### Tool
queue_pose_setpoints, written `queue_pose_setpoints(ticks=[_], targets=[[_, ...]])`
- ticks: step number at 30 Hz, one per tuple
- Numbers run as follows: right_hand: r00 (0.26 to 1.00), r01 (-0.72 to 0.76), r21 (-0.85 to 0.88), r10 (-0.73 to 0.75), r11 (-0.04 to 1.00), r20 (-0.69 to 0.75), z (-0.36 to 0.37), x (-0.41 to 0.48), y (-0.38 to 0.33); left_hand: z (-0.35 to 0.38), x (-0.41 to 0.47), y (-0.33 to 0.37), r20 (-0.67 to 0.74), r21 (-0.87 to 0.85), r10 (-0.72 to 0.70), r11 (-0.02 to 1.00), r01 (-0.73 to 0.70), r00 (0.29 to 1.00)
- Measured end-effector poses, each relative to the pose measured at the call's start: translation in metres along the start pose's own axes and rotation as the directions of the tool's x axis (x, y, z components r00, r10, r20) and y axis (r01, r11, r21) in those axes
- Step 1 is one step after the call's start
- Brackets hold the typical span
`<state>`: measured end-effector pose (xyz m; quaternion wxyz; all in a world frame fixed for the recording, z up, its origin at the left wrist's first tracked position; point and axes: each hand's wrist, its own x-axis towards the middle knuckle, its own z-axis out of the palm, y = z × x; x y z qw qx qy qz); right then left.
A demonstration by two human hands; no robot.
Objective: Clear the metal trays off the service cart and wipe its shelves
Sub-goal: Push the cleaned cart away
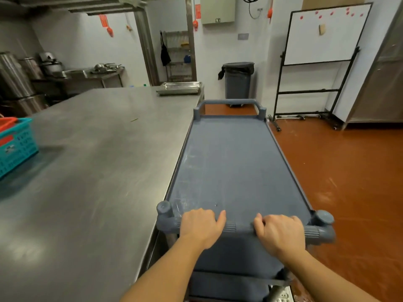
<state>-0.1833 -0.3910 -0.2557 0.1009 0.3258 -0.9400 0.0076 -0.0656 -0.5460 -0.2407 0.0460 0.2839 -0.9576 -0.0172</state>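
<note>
Grey-blue plastic service cart [235,162] stood cleared on top; my left hand [200,225] and right hand [281,232] gripped its handle [239,228]; wiping seemed undone.

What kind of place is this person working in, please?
Most likely a commercial kitchen: a long stainless steel worktable, large steel pots by the left wall, and metal trays at the table's far end.

You're in a commercial kitchen.
Steel worktable [98,160] at frame left, stockpots [15,77] upper left, lined bin [237,80] top centre.
</note>
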Motion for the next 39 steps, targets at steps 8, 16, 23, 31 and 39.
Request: queue_pose_setpoints(ticks=[8,16,23,31,39], targets=[[0.999,0.011,0.026,-0.010,1.000,-0.040,0.019,0.081,0.001,-0.001,0.080,-0.002,0.013,0.021,-0.065,0.998,0.064,0.998],[1.000,-0.013,0.017,0.013,1.000,0.005,0.028,0.136,0.001,0.007,0.136,-0.009,-0.016,0.016,-0.044,0.999,0.044,0.999],[0.999,-0.022,0.015,0.022,1.000,0.039,0.030,0.155,-0.005,0.012,0.156,-0.017,-0.051,0.023,-0.023,0.999,0.024,0.998],[1.000,-0.009,0.057,0.008,0.998,0.023,0.039,0.182,0.008,0.021,0.181,-0.009,-0.053,-0.045,0.032,0.998,-0.035,0.998],[0.994,0.092,0.206,-0.103,0.974,0.041,0.029,0.175,0.005,-0.002,0.181,-0.019,0.056,-0.550,-0.119,0.825,0.130,0.991]])
